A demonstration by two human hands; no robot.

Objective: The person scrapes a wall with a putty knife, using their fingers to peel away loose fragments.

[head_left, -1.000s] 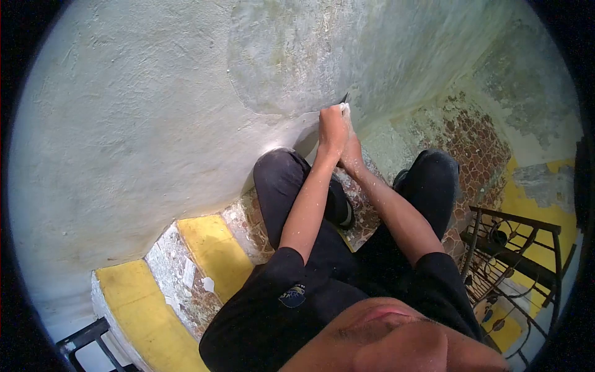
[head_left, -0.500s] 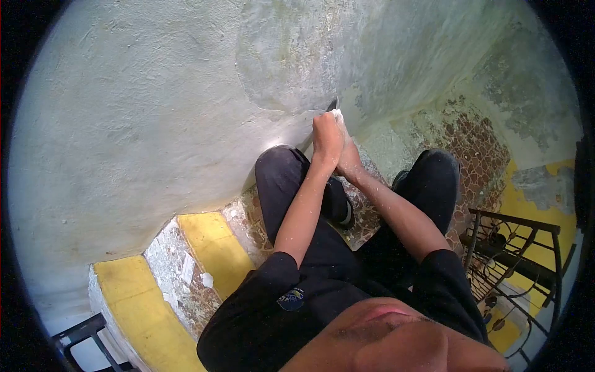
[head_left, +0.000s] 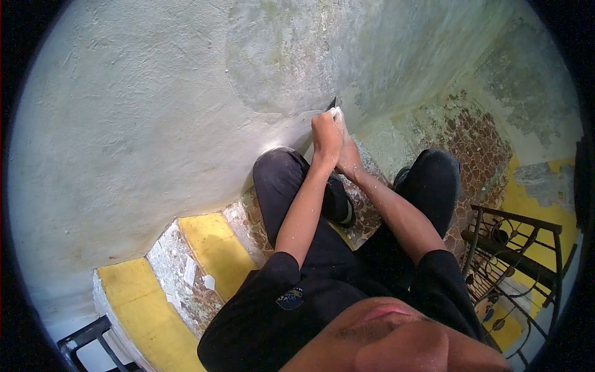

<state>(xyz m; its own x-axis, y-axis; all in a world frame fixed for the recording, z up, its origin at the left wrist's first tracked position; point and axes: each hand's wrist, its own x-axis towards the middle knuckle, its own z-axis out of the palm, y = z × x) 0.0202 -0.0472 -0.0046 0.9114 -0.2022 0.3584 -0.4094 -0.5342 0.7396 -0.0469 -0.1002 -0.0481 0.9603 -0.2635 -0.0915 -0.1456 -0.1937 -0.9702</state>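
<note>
Both hands together at the wall: left hand clenched around the scraper, right hand pressed close behind, grip hidden, cannot tell. Blade tip touching the plaster edge. Better to keep blade flat, push steady, wrists locked, above the yellow steps

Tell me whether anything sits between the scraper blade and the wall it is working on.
Nothing visible does. Both hands, left hand and right hand, grip the scraper, and its dark blade tip meets the wall directly at the edge of the bare patch.
</note>
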